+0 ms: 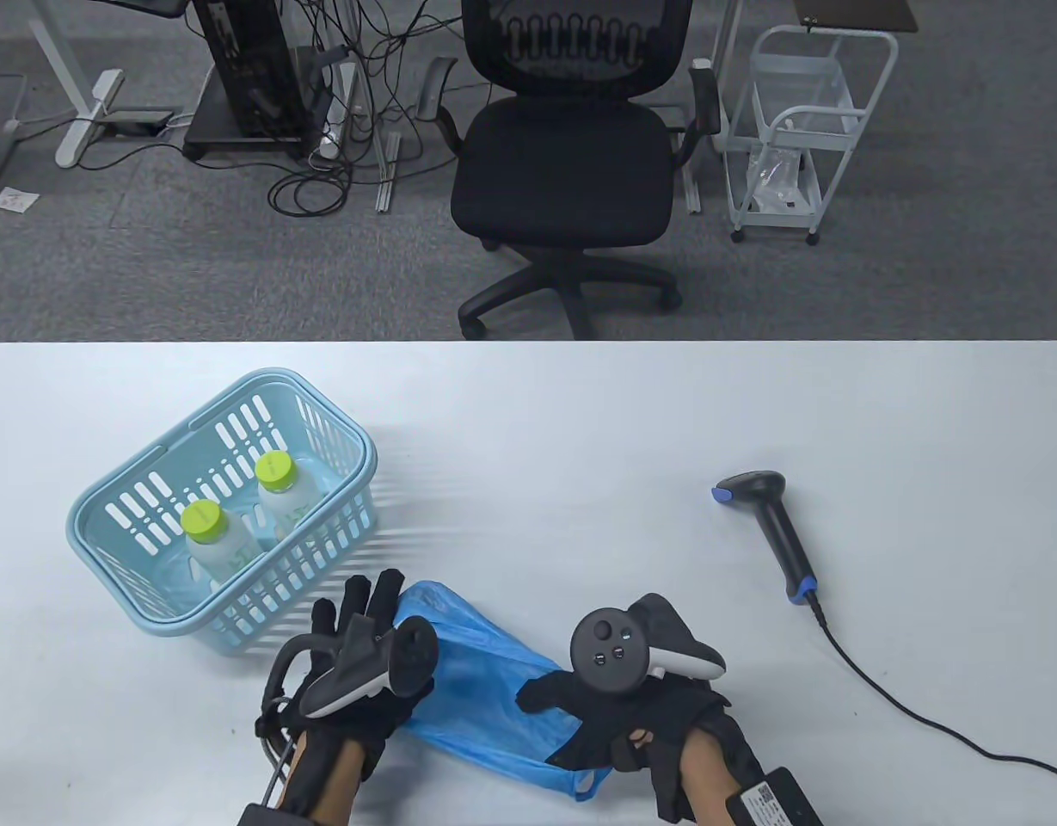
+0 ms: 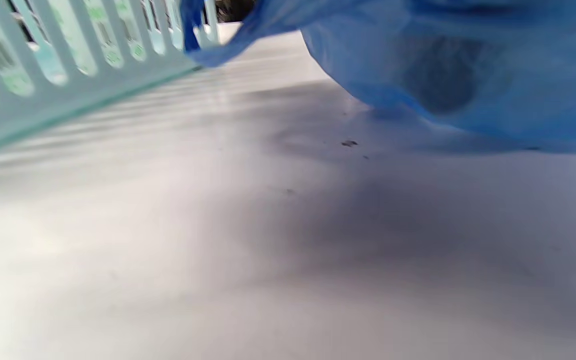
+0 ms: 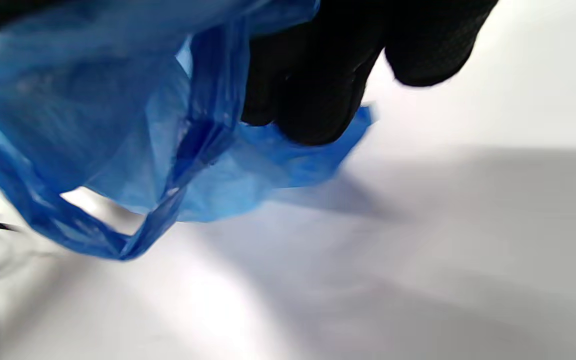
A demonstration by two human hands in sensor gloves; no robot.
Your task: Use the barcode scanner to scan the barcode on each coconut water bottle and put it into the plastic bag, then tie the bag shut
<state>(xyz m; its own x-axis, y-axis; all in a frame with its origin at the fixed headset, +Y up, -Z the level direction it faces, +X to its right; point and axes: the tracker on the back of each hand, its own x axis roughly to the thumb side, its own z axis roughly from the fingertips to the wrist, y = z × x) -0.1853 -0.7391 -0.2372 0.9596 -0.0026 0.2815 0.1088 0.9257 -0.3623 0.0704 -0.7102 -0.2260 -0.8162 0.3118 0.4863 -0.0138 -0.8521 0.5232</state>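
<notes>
Bright, even overhead light; both wrist views are motion-blurred, with soft shadows on the table (image 2: 168, 250).

Table (image 1: 580, 413): basket (image 1: 107, 516), bag (image 1: 476, 688), scanner (image 1: 773, 525)

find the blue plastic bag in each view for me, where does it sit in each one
Table view: the blue plastic bag lies bottom centre, between the two hands.
Left wrist view: it fills the upper right, a handle loop reaching toward the basket.
Right wrist view: upper left, pinched by the right hand's fingers.
Shared landmark: the white table.
</notes>
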